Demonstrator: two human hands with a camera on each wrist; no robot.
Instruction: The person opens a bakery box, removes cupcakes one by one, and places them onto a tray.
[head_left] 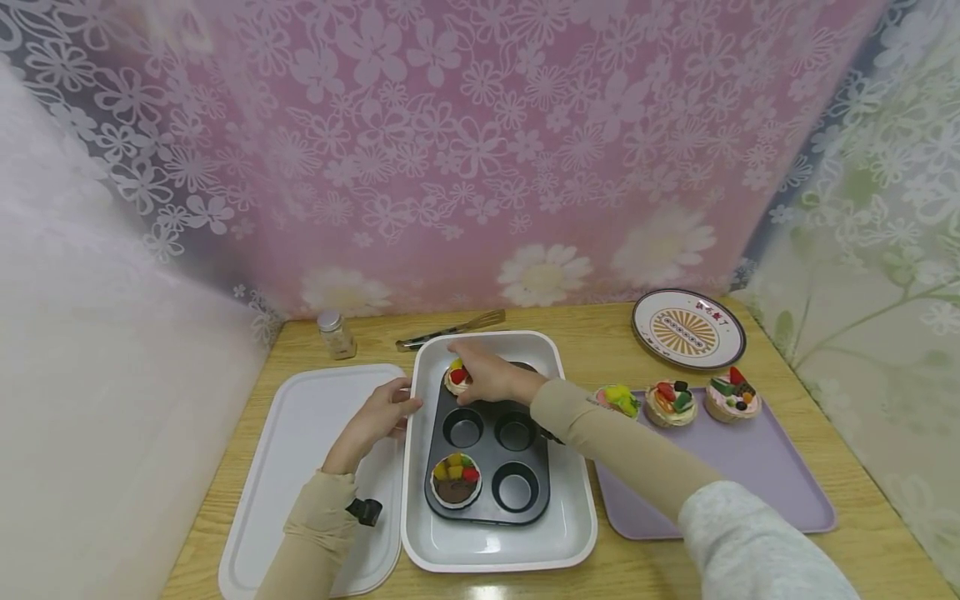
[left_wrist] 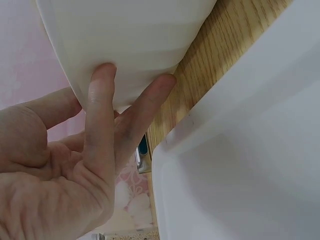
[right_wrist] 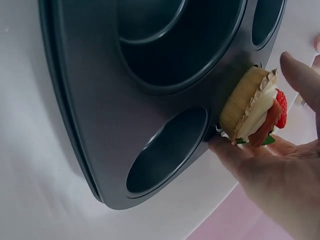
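My left hand (head_left: 380, 414) holds the left rim of a deep white tray (head_left: 411, 500); in the left wrist view, its fingers (left_wrist: 102, 95) press the outer wall and the thumb reaches behind the rim. Inside the tray lies a dark muffin tin (head_left: 487, 454). My right hand (head_left: 491, 375) spreads around a small fruit tart (right_wrist: 250, 107) at the tin's far left cup. The right wrist view shows the thumb (right_wrist: 302, 80) apart from the tart, and a fingertip by its base on the opposite side. A chocolate tart with fruit (head_left: 455, 483) sits in the near left cup.
A purple tray (head_left: 720, 483) at right bears several fruit tarts (head_left: 671, 404) along its far edge. Behind it lies a round plate (head_left: 688, 329). A flat white tray (head_left: 315, 467) is at left. A small jar (head_left: 337, 335) and metal tongs (head_left: 450, 330) stand near the back wall.
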